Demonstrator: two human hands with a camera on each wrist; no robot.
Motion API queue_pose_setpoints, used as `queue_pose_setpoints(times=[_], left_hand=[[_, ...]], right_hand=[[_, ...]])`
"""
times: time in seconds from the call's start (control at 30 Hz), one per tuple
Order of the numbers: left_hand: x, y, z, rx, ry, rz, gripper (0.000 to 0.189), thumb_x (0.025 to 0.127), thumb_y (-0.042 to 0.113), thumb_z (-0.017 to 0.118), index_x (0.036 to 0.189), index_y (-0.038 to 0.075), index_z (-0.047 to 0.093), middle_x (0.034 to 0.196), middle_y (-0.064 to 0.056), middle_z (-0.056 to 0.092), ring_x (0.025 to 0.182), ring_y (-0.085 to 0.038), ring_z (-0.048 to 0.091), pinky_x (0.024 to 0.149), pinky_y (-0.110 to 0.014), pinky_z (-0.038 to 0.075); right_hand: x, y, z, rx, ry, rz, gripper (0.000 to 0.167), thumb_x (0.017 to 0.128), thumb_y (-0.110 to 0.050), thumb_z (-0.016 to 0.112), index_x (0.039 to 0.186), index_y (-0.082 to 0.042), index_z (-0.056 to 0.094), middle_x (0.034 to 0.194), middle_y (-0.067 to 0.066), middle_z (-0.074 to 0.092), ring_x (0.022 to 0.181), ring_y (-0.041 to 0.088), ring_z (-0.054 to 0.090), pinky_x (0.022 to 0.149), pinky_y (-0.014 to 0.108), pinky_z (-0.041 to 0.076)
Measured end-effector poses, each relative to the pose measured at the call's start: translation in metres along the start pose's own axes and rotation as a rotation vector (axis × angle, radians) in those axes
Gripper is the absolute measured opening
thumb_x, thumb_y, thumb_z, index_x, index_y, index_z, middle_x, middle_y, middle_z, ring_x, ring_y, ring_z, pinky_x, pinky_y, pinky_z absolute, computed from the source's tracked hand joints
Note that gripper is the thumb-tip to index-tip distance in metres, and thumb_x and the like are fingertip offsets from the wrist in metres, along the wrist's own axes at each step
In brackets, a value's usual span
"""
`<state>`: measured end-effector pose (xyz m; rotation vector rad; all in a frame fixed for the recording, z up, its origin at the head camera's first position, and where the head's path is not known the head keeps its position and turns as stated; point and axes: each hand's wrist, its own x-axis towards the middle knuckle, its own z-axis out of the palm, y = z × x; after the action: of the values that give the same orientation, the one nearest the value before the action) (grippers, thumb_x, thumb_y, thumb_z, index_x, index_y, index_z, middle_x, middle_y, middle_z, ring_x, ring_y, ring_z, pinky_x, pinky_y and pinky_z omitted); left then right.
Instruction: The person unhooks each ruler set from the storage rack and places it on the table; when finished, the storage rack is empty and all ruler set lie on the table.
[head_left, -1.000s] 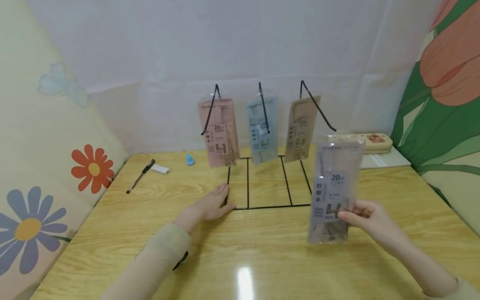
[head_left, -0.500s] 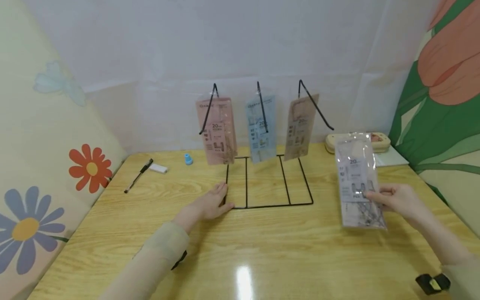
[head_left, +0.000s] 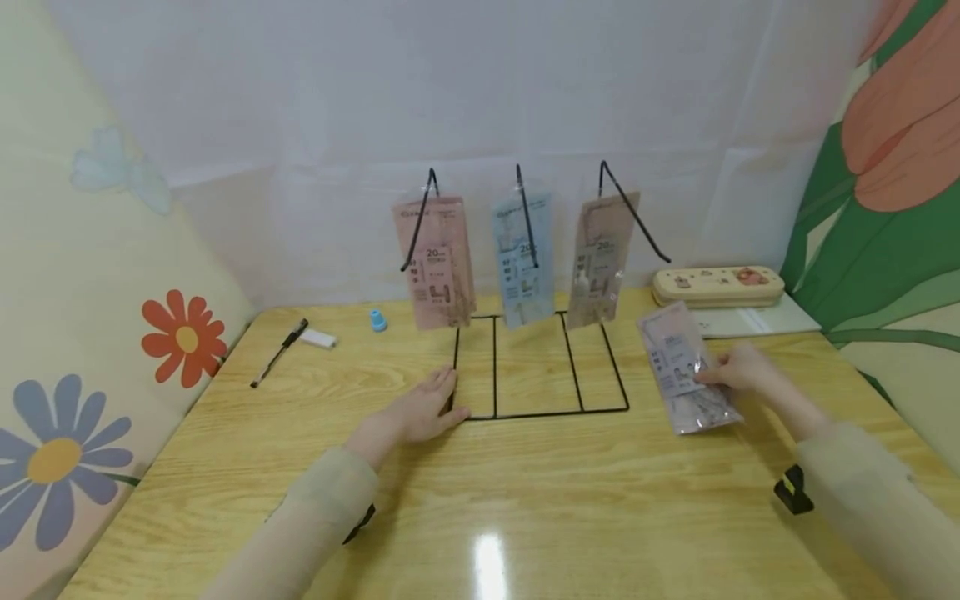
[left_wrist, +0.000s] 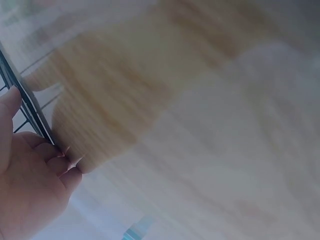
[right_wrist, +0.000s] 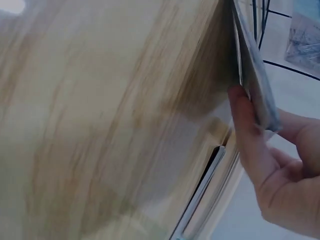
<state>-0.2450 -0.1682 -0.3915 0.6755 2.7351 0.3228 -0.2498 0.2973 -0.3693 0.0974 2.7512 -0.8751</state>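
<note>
In the head view, my right hand [head_left: 738, 371] pinches a pale purple ruler set packet [head_left: 675, 350], thumb on its printed front. It tilts low over the table, right of the black wire display rack [head_left: 540, 414]. From the right wrist view, the packet [right_wrist: 255, 75] appears edge-on between thumb and fingers. My left hand [head_left: 420, 408] rests at the front left corner of the rack's base, fingers extended along the side bar. Hanging from the rack's hooks are a pink packet [head_left: 438, 267], a blue packet [head_left: 522, 262] and a brownish packet [head_left: 600, 262].
Behind the right hand, a cream pencil case [head_left: 718, 286] lies on a pale flat book or pad [head_left: 761, 322]. On the left of the wooden table [head_left: 562, 500] are a black pen [head_left: 280, 352], a white eraser [head_left: 318, 337] and a small blue cone-shaped item [head_left: 378, 320].
My right hand first carried the purple packet rightward, away from the rack, then lowered it toward the table and tilted it back. The left hand has stayed at the rack's base.
</note>
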Motion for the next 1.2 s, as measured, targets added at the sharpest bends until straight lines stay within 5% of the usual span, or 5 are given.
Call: queue_pose_setpoints(times=[0.23, 0.33, 0.43, 0.77, 1.2], left_hand=[[0.000, 0.001, 0.000, -0.008, 0.004, 0.000, 0.074, 0.100, 0.040, 0.040, 0.148, -0.007, 0.009, 0.156, -0.025, 0.004, 0.145, -0.038, 0.006, 0.119, -0.050, 0.013], [0.000, 0.002, -0.001, -0.011, 0.003, 0.004, 0.074, 0.100, 0.040, 0.040, 0.148, -0.008, 0.009, 0.156, -0.026, 0.004, 0.145, -0.039, 0.005, 0.119, -0.050, 0.012], [-0.001, 0.002, -0.001, -0.017, -0.002, 0.002, 0.074, 0.100, 0.040, 0.040, 0.148, -0.008, 0.008, 0.156, -0.026, 0.003, 0.145, -0.039, 0.005, 0.119, -0.050, 0.012], [-0.001, 0.003, -0.002, -0.011, -0.005, -0.008, 0.074, 0.100, 0.040, 0.040, 0.148, -0.007, 0.008, 0.156, -0.025, 0.003, 0.145, -0.038, 0.005, 0.119, -0.049, 0.011], [-0.002, 0.004, -0.002, -0.015, -0.010, -0.019, 0.074, 0.100, 0.041, 0.040, 0.148, -0.006, 0.008, 0.156, -0.024, 0.003, 0.146, -0.036, 0.004, 0.120, -0.049, 0.011]], right_hand=[[-0.006, -0.007, 0.006, -0.116, 0.144, -0.068, 0.026, 0.083, -0.014, 0.067, 0.068, 0.002, 0.053, 0.058, 0.007, 0.049, 0.052, 0.018, 0.046, 0.048, 0.028, 0.043], [-0.008, -0.018, 0.006, -0.134, 0.162, -0.094, 0.046, 0.088, -0.024, 0.065, 0.107, 0.016, 0.054, 0.095, 0.033, 0.059, 0.084, 0.042, 0.060, 0.073, 0.048, 0.054], [-0.005, -0.030, 0.006, -0.059, 0.154, -0.161, 0.074, 0.092, -0.035, 0.060, 0.138, 0.014, 0.031, 0.137, 0.039, 0.036, 0.123, 0.053, 0.039, 0.101, 0.060, 0.037], [0.020, -0.060, 0.014, 0.305, 0.174, -0.299, 0.086, 0.088, -0.046, 0.062, 0.148, 0.000, 0.021, 0.151, 0.024, 0.027, 0.139, 0.041, 0.027, 0.115, 0.052, 0.023], [0.049, -0.096, 0.018, 0.419, 0.121, -0.296, 0.083, 0.088, -0.042, 0.063, 0.151, -0.011, 0.019, 0.156, 0.014, 0.021, 0.144, 0.034, 0.020, 0.118, 0.051, 0.019]])
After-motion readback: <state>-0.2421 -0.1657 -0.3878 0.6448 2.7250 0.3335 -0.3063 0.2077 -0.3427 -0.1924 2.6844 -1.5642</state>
